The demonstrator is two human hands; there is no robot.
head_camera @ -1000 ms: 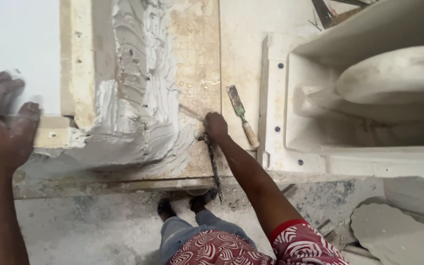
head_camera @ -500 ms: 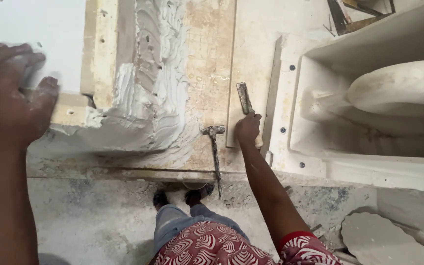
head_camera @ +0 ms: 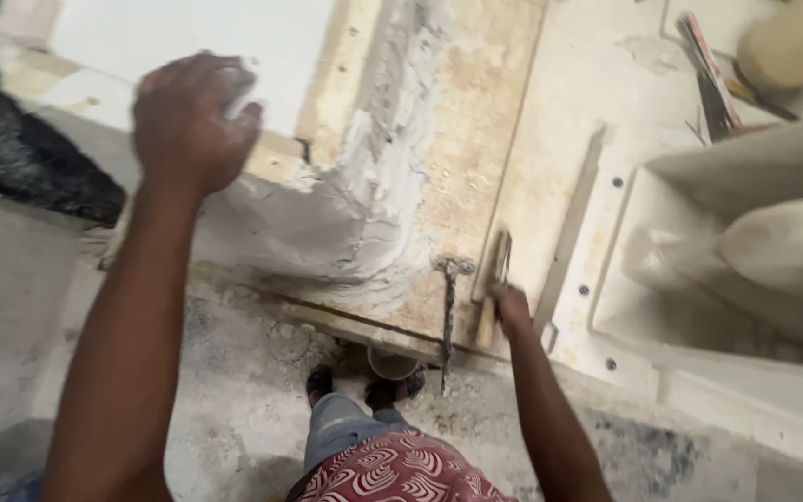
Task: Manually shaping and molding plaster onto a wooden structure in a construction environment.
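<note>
My left hand (head_camera: 192,116) rests on the edge of a white slab (head_camera: 188,46), fingers bent down onto it and nothing in them; it is blurred. Below it a thick band of wet grey-white plaster (head_camera: 346,214) curves across a tan board (head_camera: 476,121). My right hand (head_camera: 511,307) is curled around the wooden handle of a trowel (head_camera: 493,270) lying on the board's near edge. Just left of it lies a thin, plaster-caked metal tool (head_camera: 448,311).
A large white moulded trough (head_camera: 625,214) holding a pale rounded form (head_camera: 783,251) fills the right. Loose tools (head_camera: 708,74) lie at the upper right. A small cup (head_camera: 392,363) stands by my sandalled feet (head_camera: 322,381). Dark rubble (head_camera: 30,158) lies at the left.
The view has shifted right and closer. My left hand moved up onto the white slab. My right hand slid from the metal tool to the trowel and closed on its handle.
</note>
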